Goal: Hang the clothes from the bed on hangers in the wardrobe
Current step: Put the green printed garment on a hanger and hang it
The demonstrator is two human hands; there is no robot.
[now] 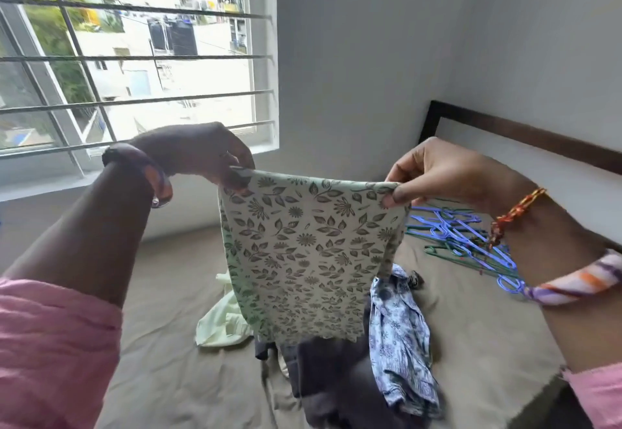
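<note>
Head view. My left hand [202, 152] and right hand [434, 173] hold a leaf-print cloth [309, 253] up in front of me, above the bed [161, 354]. Each hand pinches one top corner: the left fingers are curled over the left corner, the right thumb and fingers are clamped on the right corner. The top edge runs nearly level between the two hands, and the cloth hangs flat and open below them, its lower edge just over the pile on the bed.

A dark watch [134, 159] sits on my left wrist; a red-and-yellow thread band [515, 213] circles my right wrist. Pink sleeves [50, 351] cover both forearms at the frame edges.

On the bed sheet, below the held cloth: a pale green garment [222, 321] to the left, a dark grey garment [333, 388] in the middle, and a blue-and-white print garment [400, 337] to the right, partly lying over the grey one. Further right, near the headboard [525, 132], lies a loose heap of blue and green hangers [461, 230]. A striped cloth [579, 284] shows beside the hangers, against my right forearm.

Behind, a barred window [134, 58] fills the upper left; a grey wall [370, 58] stands to its right.
</note>
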